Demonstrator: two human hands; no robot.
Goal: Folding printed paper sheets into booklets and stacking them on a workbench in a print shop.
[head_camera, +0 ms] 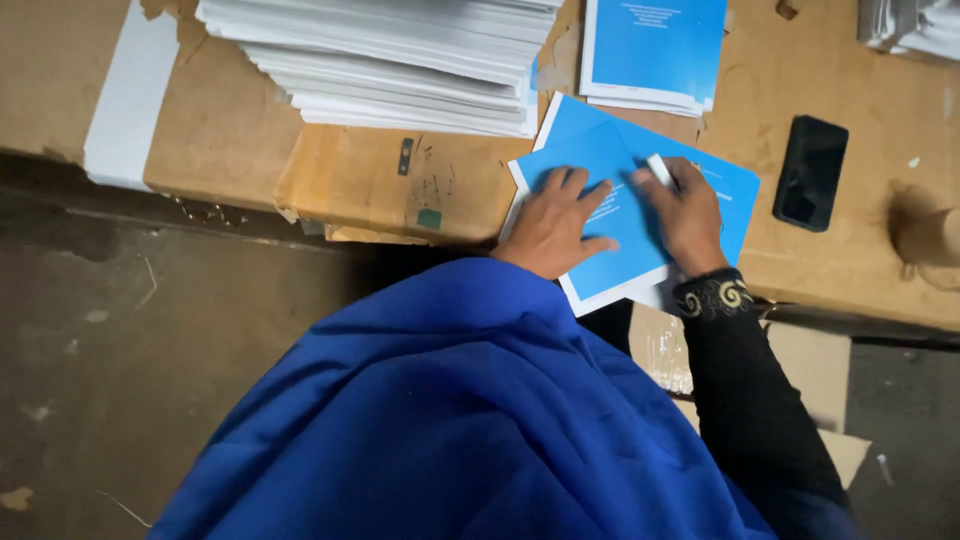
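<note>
A folded blue sheet with a white border (625, 215) lies at the near edge of the brown table (350, 180). My left hand (556, 222) presses flat on its left half, fingers spread. My right hand (688, 212) rests on its right half and grips a small white tool (660, 170) against the paper. Another blue sheet (720, 180) lies underneath, showing at the upper right.
A tall stack of white sheets (400, 60) stands at the back left. A pile of blue sheets (655, 50) sits behind the hands. A black phone (810, 172) lies to the right, with a brown roll (925, 235) beyond it. Blue cloth (450, 420) covers my lap.
</note>
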